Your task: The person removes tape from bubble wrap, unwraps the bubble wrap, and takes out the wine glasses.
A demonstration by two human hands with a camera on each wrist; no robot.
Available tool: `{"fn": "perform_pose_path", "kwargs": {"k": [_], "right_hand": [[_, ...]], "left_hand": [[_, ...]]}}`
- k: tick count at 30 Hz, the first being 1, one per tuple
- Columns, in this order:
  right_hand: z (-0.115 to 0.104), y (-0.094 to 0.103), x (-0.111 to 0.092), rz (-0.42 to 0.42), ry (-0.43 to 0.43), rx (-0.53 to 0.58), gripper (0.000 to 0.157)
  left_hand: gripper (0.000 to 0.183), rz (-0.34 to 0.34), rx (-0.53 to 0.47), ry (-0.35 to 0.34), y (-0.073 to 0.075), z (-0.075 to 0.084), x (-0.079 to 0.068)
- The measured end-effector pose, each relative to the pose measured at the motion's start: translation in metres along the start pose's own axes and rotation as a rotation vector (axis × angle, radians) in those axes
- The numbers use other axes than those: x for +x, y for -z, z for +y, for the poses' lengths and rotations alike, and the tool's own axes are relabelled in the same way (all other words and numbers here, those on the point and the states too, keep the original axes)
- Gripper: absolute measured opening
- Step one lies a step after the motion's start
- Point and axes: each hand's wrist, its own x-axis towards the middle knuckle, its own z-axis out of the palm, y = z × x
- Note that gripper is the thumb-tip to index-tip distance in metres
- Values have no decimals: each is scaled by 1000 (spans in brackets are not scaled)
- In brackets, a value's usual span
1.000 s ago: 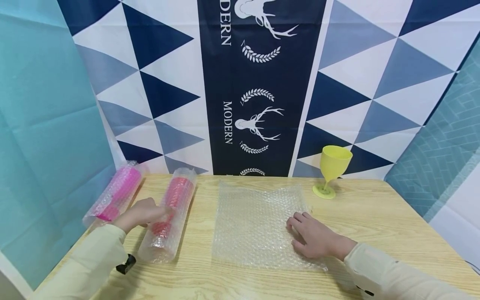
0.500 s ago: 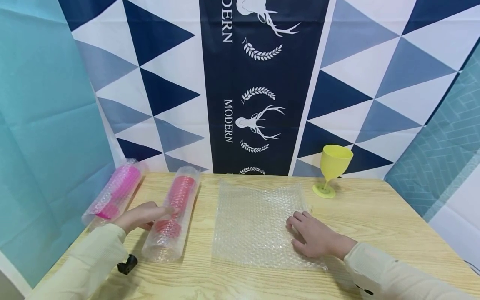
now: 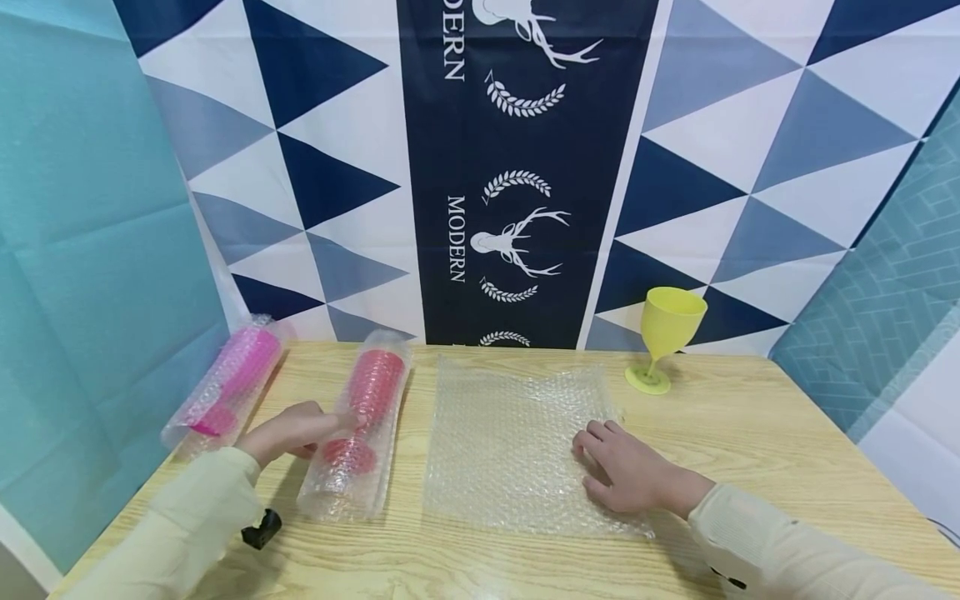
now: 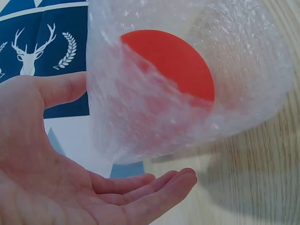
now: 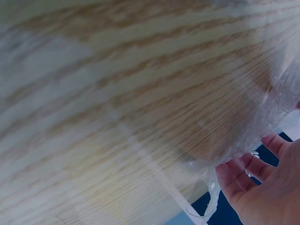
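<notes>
In the head view, a red goblet point(image 3: 351, 456) lies rolled in bubble wrap, its foot towards me. My left hand point(image 3: 300, 429) is against the roll's left side, its thumb over the wrap. The left wrist view shows the round red foot point(image 4: 168, 61) through the roll's end, with the left hand point(image 4: 56, 154) at its side, fingers loosely extended. Right of the roll, a sheet of bubble wrap point(image 3: 510, 442) lies flat on the table. My right hand point(image 3: 626, 471) rests on its right edge with relaxed fingers; the right wrist view shows its fingertips touching the wrap.
A second bubble-wrapped roll with a pink goblet point(image 3: 247, 362) lies at the far left, beside the teal wall sheet. A yellow goblet point(image 3: 669, 321) stands upright at the back right of the wooden table point(image 3: 810, 475). A patterned backdrop point(image 3: 517, 167) rises behind.
The wrapped red goblet has shifted to the right, towards the flat sheet, with my left hand moving along. My right hand has kept its place on the bubble wrap.
</notes>
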Motion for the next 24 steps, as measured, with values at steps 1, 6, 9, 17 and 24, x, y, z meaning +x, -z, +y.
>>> {"fn": "perform_pose_path", "kwargs": {"k": [1, 6, 9, 17, 24], "right_hand": [[0, 0, 0, -3, -2, 0, 24], [0, 1, 0, -14, -7, 0, 24], [0, 1, 0, -14, -6, -1, 24], [1, 0, 0, -13, -9, -2, 23], [0, 1, 0, -8, -6, 4, 24]], "left_hand": [[47, -2, 1, 0, -1, 0, 0], [46, 45, 46, -17, -1, 1, -1], [44, 104, 90, -38, 2, 2, -3], [74, 250, 149, -135, 6, 3, -6], [40, 368, 220, -244, 2, 5, -7]]}}
